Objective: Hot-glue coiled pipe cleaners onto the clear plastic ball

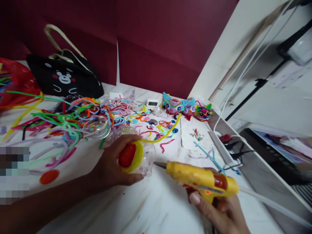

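Note:
My left hand (114, 162) is wrapped round a clear plastic ball (148, 159) with a red patch at one end. Yellow pipe cleaner (136, 157) is coiled round the ball beside the red part, and its loose end trails up to the right. In my right hand (214, 204) is a yellow hot glue gun (200, 177) with a small red light lit. The gun's metal nozzle points left, close to the clear side of the ball; I cannot tell whether it touches.
Tangled pipe cleaners (70, 120) and a clear half-shell (97, 128) lie at the left. Behind stand a black bag (65, 78), a small digital clock (152, 103) and colourful animal-faced ornaments (173, 105). A power strip (224, 149) with cables runs along the right edge. An orange disc (49, 177) lies near my left forearm.

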The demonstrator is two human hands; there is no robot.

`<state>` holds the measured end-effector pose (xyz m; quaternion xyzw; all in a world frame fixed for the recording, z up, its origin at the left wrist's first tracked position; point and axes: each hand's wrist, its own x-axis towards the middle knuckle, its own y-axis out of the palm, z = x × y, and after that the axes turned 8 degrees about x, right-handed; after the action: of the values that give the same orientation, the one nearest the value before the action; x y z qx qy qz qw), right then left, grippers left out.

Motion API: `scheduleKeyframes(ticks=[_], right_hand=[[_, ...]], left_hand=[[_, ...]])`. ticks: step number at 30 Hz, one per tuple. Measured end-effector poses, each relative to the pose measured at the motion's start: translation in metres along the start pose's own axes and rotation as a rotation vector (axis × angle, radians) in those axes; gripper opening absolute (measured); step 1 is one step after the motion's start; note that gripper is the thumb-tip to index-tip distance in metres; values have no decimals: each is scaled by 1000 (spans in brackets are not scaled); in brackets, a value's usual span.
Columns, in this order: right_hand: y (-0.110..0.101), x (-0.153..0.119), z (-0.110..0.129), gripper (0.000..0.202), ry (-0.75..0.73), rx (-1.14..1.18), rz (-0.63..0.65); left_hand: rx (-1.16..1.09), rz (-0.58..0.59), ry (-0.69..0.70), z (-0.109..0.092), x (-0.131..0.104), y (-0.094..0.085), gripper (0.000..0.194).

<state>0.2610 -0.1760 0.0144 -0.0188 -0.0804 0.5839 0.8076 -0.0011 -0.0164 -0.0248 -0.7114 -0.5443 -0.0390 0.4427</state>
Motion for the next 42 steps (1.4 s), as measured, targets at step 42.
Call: scheduleKeyframes(ticks=[42], right_hand=[[57,56,13,29,-1086,-864,232]], left_hand=[[211,-113,292,-2,2,7,77]])
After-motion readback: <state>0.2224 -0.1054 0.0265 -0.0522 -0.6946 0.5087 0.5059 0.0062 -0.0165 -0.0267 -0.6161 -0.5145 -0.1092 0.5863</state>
